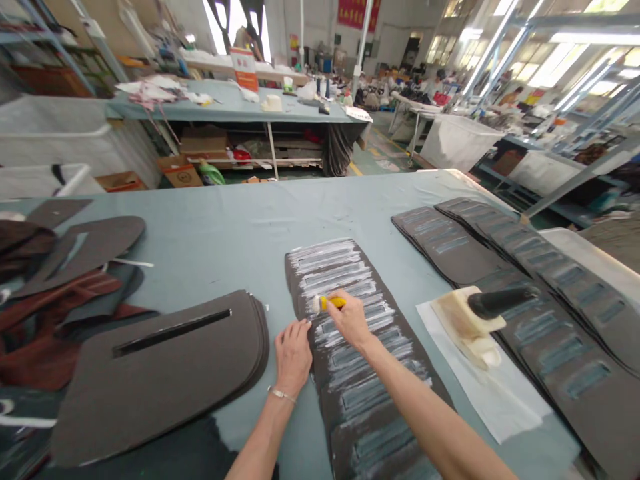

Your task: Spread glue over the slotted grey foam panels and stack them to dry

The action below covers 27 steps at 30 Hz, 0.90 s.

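A long stack of dark panels [320,373] lies in front of me, crossed by white, glue-like streaks around rectangular slots. My right hand [349,319] grips a small yellow-handled brush [331,303], its pale bristles on the panel near the left edge. Against that same edge rests my left hand [294,350], palm down, fingers together and curled slightly, with nothing visible in them. To the left sits another stack of dark rounded panels [170,380] with one long slot. A cream container [463,320] with a black cylinder stands on white paper [510,393] at right.
More slotted dark panels [460,253] overlap along the right side of the blue-green table [225,227]. Brown and dark pieces [55,320] are heaped at far left. Beyond stand another worktable [200,103], white bins [450,140] and a person [247,43] at the back.
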Each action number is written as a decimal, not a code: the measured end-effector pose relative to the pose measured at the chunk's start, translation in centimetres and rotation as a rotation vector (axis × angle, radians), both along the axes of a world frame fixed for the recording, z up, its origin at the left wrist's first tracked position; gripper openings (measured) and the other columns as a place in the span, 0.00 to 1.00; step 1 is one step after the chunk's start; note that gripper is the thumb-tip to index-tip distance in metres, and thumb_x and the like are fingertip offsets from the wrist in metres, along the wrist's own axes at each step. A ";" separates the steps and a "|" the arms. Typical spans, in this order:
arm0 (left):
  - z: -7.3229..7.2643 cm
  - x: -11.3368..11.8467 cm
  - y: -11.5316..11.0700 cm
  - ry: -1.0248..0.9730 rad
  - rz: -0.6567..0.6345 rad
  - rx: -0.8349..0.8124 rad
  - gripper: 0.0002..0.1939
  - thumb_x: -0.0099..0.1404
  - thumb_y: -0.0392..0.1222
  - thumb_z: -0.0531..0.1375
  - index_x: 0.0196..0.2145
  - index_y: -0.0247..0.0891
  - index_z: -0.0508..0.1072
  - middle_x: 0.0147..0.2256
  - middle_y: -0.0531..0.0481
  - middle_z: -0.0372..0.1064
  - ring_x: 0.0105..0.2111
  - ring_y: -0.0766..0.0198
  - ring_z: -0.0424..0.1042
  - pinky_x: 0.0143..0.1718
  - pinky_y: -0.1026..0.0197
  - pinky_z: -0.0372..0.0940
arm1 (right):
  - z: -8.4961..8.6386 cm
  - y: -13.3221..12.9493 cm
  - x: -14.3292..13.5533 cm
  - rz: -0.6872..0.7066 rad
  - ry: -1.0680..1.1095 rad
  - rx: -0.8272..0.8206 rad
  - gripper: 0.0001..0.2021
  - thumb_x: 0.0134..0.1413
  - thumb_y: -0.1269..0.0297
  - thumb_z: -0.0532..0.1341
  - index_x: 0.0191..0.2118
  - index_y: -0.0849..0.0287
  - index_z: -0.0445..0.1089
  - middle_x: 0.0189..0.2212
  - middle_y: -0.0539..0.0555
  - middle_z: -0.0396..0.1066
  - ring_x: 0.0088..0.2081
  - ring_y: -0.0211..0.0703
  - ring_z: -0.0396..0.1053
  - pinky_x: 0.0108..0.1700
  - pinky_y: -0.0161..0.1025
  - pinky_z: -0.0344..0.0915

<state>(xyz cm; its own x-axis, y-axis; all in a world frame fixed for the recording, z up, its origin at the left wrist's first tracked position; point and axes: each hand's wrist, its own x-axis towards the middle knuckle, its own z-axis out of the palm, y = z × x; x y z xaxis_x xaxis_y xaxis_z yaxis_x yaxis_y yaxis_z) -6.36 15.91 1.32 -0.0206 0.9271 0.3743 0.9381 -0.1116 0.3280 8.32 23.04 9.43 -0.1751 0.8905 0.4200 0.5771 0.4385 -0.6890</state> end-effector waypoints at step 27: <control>1.7 0.8 -3.5 -0.174 -0.032 -0.027 0.13 0.66 0.36 0.47 0.42 0.42 0.69 0.43 0.47 0.69 0.46 0.59 0.66 0.49 0.54 0.57 | -0.1 -5.0 3.2 0.041 0.020 -0.053 0.08 0.54 0.63 0.54 0.35 0.55 0.71 0.29 0.49 0.71 0.30 0.38 0.66 0.36 0.33 0.60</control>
